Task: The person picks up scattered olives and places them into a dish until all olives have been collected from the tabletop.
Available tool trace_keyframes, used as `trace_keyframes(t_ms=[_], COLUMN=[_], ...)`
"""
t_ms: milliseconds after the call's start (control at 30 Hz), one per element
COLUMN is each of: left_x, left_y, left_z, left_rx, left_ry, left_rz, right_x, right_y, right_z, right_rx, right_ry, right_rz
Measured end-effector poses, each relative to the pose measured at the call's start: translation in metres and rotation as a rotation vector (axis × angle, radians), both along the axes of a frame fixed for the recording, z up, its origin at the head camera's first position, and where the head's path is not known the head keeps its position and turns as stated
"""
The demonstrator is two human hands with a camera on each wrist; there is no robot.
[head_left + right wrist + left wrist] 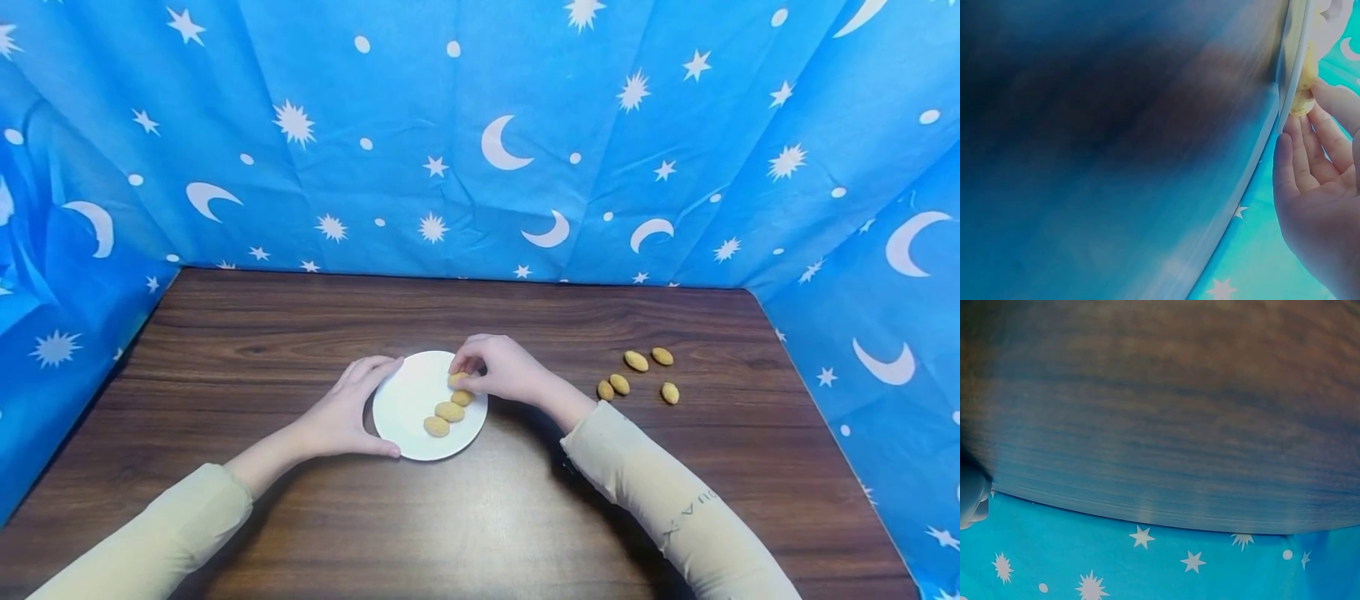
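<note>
A round white plate (405,400) lies on the brown wooden table. My left hand (341,417) holds its left rim, with the thumb at the near side and the fingers at the far side. In the left wrist view only a sliver of that hand (972,497) shows at the left edge. Over the plate's far right part, my right hand (506,371) pinches an oval tan nut (456,381) between thumb and fingers. Three more such nuts (450,412) form a slanting row on the plate, below the pinched one. The right wrist view shows the fingers (1332,134) close against a nut (1301,103).
Several loose oval nuts (636,361) lie on the table to the right, beyond my right forearm. A blue cloth (420,108) with white moons and stars stands behind the table (480,533) and along both sides.
</note>
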State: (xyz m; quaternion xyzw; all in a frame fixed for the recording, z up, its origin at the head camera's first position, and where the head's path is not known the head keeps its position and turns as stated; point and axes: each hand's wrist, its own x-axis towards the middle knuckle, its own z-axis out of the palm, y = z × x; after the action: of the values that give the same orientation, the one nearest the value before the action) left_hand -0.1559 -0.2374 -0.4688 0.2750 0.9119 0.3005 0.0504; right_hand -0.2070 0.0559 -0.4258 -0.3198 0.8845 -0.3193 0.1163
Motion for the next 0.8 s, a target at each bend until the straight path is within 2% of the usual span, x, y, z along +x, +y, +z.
trace_keyframes(t_ms=[467, 800], left_x=[0.0, 0.001], left_y=[-0.001, 0.0], left_z=[0.0, 0.0], left_rx=[0.006, 0.003], left_ry=[0.021, 0.032], left_rz=[-0.009, -0.015], right_x=[0.0, 0.007], right_y=[0.004, 0.025], right_z=[0.001, 0.015], right_rx=[-0.021, -0.06], right_ry=[0.017, 0.067], right_rz=[0.011, 0.001])
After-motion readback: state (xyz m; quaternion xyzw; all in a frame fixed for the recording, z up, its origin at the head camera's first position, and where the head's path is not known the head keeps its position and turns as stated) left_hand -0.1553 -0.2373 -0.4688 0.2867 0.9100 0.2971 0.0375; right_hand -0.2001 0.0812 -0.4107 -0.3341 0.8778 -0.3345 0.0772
